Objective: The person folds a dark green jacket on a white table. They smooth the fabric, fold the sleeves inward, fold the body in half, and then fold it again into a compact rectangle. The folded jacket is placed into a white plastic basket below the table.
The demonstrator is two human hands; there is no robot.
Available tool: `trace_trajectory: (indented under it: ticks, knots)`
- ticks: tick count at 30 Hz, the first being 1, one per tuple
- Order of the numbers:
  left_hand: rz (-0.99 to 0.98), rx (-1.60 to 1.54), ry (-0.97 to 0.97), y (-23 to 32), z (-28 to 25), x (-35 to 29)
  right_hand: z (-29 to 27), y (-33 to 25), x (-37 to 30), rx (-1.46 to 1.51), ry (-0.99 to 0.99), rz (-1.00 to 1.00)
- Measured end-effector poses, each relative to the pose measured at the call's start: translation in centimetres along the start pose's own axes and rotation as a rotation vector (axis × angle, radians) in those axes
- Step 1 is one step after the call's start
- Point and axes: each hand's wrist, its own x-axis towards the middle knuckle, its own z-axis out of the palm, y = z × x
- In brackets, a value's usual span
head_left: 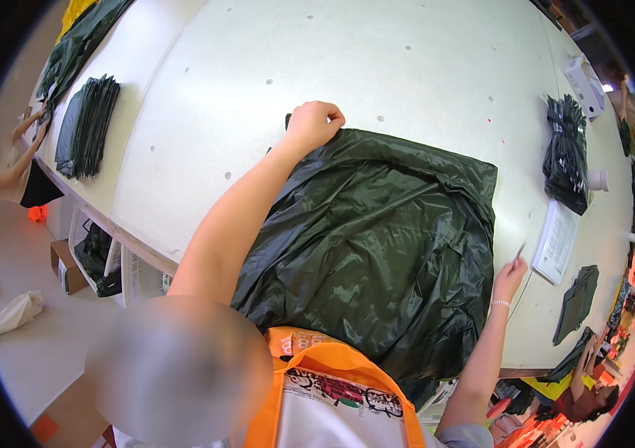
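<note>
A large piece of dark green shiny fabric (377, 254) lies crumpled on the table before me, its far edge folded into a straight band. My left hand (317, 125) is at the far left part of that edge, fingers curled into a pinch on the fabric. To the right of the fabric, my right hand (509, 281) is closed around a small thin metallic tool (521, 252) whose tip points away from me. Its exact kind is too small to make out. The right hand is apart from the fabric.
Folded dark green pieces are stacked (87, 127) at the left, near another person (15, 168). At the right are a tied dark bundle (565, 153), white papers (555, 243), a white box (584, 86) and a folded dark piece (576, 304). Another person (584, 388) works at the lower right.
</note>
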Motion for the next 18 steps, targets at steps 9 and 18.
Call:
trace_trajectory:
  ticks: [9,18]
  knots:
    - [0.270,0.202,0.193,1.8,-0.1,-2.6,9.4,-33.8,0.0,0.261,-0.457,-0.609]
    - [0.393,0.137,0.370,1.5,0.7,-3.5,13.3,-37.7,-2.5,0.007,-0.575,-0.763]
